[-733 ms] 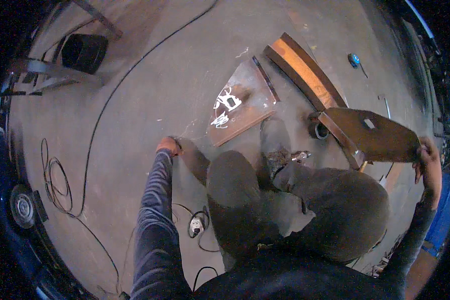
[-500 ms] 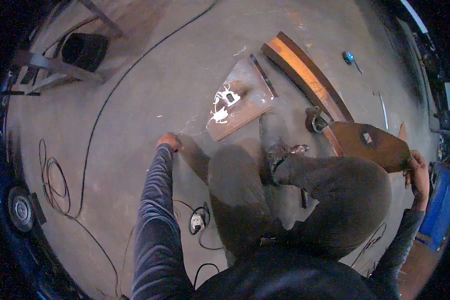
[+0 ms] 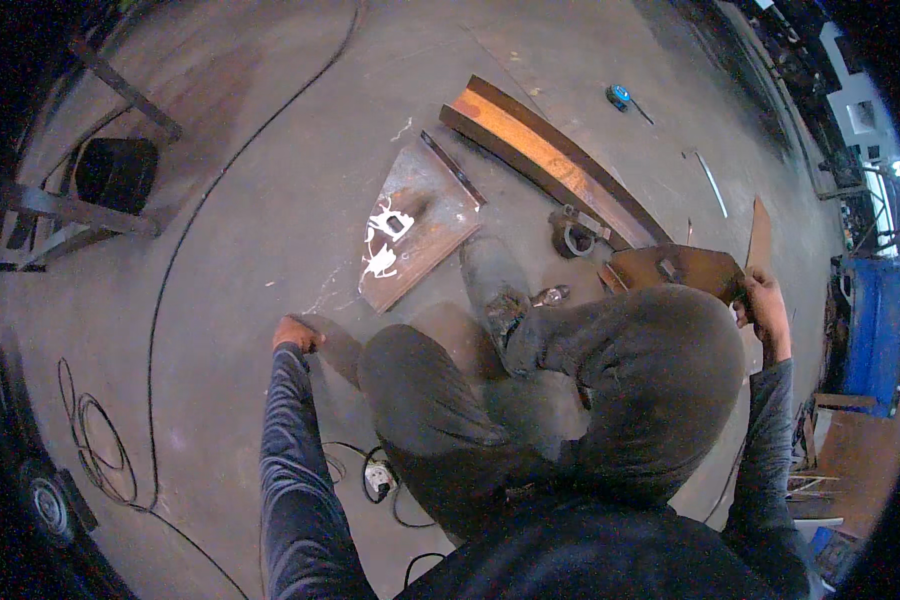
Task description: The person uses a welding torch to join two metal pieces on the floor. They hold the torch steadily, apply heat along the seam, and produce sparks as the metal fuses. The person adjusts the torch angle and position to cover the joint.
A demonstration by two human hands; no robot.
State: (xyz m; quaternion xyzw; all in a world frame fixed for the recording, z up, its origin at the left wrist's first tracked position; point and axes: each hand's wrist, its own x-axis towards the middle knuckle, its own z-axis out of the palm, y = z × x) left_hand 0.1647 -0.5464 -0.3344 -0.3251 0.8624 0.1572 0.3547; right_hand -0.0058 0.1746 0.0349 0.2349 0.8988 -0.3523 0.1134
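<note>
At the right, my right hand (image 3: 767, 308) has its fingers closed on the edge of a rusty brown steel plate (image 3: 698, 270). My right knee hides the plate's lower part. A curved rusty steel channel (image 3: 550, 150) lies just beyond, its near end meeting the plate; whether they are joined I cannot tell. Low over the floor on the left, my left hand (image 3: 298, 335) is curled closed, and its palm side is hidden. A flat steel plate (image 3: 425, 215) with white patches and a small rectangular hole lies between my hands, past my left knee.
A round metal clamp-like part (image 3: 573, 236) sits by the channel. Farther off are a blue tape measure (image 3: 618, 97) and a thin metal rod (image 3: 712, 185). Black cable (image 3: 185, 235) crosses the floor on the left, and a white socket (image 3: 378, 478) lies near my left forearm.
The view has swung, shifting the floor items leftward. The plate in my right hand shows a narrower face, as if tilted. My left hand remains curled near the floor.
</note>
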